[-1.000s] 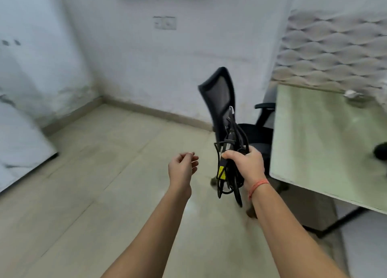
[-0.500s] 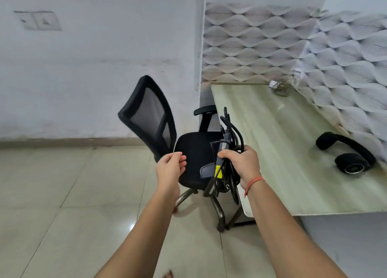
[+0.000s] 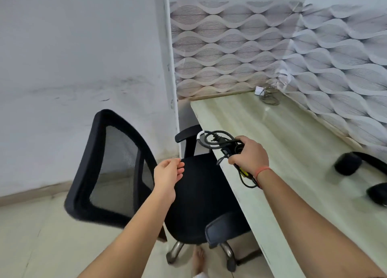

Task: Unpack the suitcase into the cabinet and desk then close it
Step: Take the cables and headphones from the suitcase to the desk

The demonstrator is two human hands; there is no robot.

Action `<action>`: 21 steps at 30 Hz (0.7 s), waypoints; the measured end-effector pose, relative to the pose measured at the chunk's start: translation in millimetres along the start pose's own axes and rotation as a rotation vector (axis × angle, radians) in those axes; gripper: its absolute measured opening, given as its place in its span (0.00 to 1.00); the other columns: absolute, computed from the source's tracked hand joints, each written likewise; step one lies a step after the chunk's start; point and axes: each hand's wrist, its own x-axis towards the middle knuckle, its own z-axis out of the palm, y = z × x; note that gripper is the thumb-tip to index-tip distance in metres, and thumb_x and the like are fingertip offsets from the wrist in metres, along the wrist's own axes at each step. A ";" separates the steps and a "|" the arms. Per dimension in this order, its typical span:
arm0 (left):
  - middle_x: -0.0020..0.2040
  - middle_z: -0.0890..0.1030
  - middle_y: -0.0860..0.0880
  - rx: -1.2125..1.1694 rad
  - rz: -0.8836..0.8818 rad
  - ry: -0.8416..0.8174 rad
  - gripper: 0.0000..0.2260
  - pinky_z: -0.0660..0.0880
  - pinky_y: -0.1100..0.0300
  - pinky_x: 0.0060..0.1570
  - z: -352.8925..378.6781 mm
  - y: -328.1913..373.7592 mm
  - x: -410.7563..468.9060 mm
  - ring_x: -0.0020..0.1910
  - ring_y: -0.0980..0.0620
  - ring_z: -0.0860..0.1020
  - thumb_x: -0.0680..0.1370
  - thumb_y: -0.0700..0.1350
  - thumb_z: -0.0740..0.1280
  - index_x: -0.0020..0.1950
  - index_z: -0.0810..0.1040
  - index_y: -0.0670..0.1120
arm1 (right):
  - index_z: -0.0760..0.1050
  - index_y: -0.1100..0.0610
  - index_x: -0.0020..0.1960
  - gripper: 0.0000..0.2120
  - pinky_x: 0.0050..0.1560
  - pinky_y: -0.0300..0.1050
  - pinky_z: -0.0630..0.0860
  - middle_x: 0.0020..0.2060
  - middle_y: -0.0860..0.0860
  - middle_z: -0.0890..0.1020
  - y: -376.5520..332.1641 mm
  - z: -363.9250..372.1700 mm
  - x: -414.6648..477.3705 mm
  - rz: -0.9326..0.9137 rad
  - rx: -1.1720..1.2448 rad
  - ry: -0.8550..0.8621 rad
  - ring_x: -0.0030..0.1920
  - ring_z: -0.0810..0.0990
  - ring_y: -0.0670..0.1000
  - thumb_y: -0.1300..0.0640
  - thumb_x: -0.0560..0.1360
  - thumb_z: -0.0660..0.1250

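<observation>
Black fabric covers the seat of the office chair closest in, with its mesh back to the left and its seat partly under the pale worktop. A bare foot shows on the floor tiles beside its base. Over the seat the left hand hangs with fingers loosely curled, its grip holding nothing. To its right, over the worktop's near edge, the right hand has its grip closed round a coiled black cable. White-banded loops stick out leftward near the chair's armrest, and a yellow-tagged strand hangs below the wrist. Whether the cable touches the worktop I cannot tell. Further right on the worktop lie black headphones. At the far corner, against the wave-patterned wall, sits a small white plug with a thin wire.
</observation>
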 end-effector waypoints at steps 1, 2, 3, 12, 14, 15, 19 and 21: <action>0.47 0.82 0.45 0.011 0.001 -0.011 0.05 0.78 0.57 0.53 5.7 7.5 18.4 0.47 0.50 0.80 0.79 0.40 0.65 0.51 0.79 0.41 | 0.76 0.46 0.59 0.28 0.41 0.41 0.70 0.43 0.48 0.80 0.6 5.8 20.5 -0.020 -0.048 -0.021 0.44 0.77 0.53 0.59 0.59 0.73; 0.47 0.82 0.45 0.030 0.004 -0.020 0.04 0.78 0.57 0.53 13.1 16.0 42.9 0.47 0.50 0.80 0.79 0.40 0.65 0.50 0.79 0.42 | 0.76 0.46 0.59 0.29 0.42 0.42 0.72 0.44 0.49 0.81 2.6 13.9 47.0 -0.046 -0.086 -0.046 0.45 0.78 0.53 0.59 0.59 0.73; 0.47 0.82 0.44 0.053 0.007 -0.027 0.04 0.77 0.56 0.53 19.3 22.5 63.0 0.47 0.50 0.80 0.78 0.40 0.65 0.49 0.79 0.42 | 0.77 0.46 0.59 0.29 0.43 0.42 0.74 0.46 0.50 0.82 6.4 22.5 72.1 -0.077 -0.126 -0.075 0.47 0.79 0.54 0.58 0.58 0.73; 0.41 0.80 0.45 0.198 -0.026 -0.038 0.06 0.77 0.54 0.51 138.6 71.0 246.4 0.38 0.51 0.77 0.79 0.35 0.61 0.49 0.78 0.41 | 0.74 0.47 0.60 0.18 0.52 0.49 0.73 0.49 0.52 0.78 27.2 84.4 321.0 -0.448 -0.693 -0.340 0.54 0.76 0.56 0.54 0.71 0.68; 0.40 0.79 0.46 0.225 -0.021 -0.034 0.07 0.76 0.58 0.46 156.3 74.9 282.9 0.38 0.52 0.76 0.79 0.35 0.61 0.48 0.78 0.41 | 0.72 0.46 0.63 0.19 0.60 0.51 0.70 0.52 0.52 0.77 30.1 101.7 361.5 -0.476 -0.753 -0.370 0.57 0.74 0.56 0.53 0.72 0.67; 0.39 0.79 0.47 0.239 -0.020 -0.029 0.07 0.76 0.59 0.45 165.8 77.0 299.0 0.38 0.52 0.76 0.79 0.35 0.61 0.46 0.78 0.42 | 0.71 0.46 0.64 0.20 0.66 0.53 0.65 0.55 0.52 0.76 29.9 107.4 380.5 -0.482 -0.768 -0.371 0.60 0.72 0.55 0.53 0.73 0.67; 0.41 0.79 0.47 0.242 -0.036 -0.014 0.06 0.77 0.57 0.49 201.6 79.0 361.7 0.40 0.51 0.77 0.79 0.36 0.62 0.46 0.78 0.43 | 0.54 0.46 0.76 0.39 0.74 0.61 0.43 0.72 0.54 0.61 21.3 121.7 434.2 -0.456 -0.790 -0.206 0.74 0.55 0.57 0.54 0.71 0.70; 0.41 0.79 0.47 0.225 -0.054 0.000 0.07 0.76 0.58 0.47 211.2 74.3 379.0 0.39 0.50 0.77 0.79 0.35 0.62 0.47 0.78 0.42 | 0.51 0.47 0.76 0.45 0.73 0.61 0.48 0.74 0.56 0.58 27.8 127.8 429.6 -0.376 -0.776 -0.044 0.74 0.55 0.60 0.54 0.67 0.74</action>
